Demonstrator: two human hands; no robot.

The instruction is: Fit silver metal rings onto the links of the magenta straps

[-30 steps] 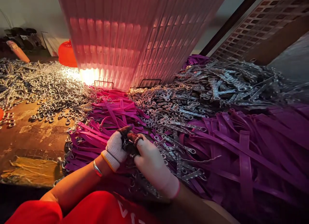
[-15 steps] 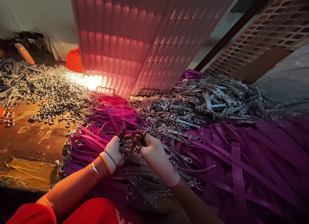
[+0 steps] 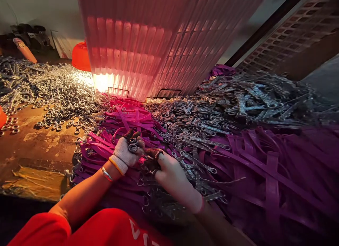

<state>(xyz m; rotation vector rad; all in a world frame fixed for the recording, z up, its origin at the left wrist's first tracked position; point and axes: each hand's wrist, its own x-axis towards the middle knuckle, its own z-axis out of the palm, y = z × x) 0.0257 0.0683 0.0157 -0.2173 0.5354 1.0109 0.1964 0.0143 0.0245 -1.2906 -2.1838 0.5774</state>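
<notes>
left hand (image 3: pixel 125 153): curled, rings (image 3: pixel 133 147) held
right hand (image 3: pixel 173 175): bent; whether anything is pinched cannot be told
rings: held over straps (image 3: pixel 135 123), left of right hand

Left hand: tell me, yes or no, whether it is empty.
No, the gloved left hand has several metal rings gathered at its fingers.

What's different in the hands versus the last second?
Left hand moved slightly forward, rings in its grasp now plainer to see; right hand shifted slightly right. No release visible. Purple straps, metal pile and red lamp look unchanged.
</notes>
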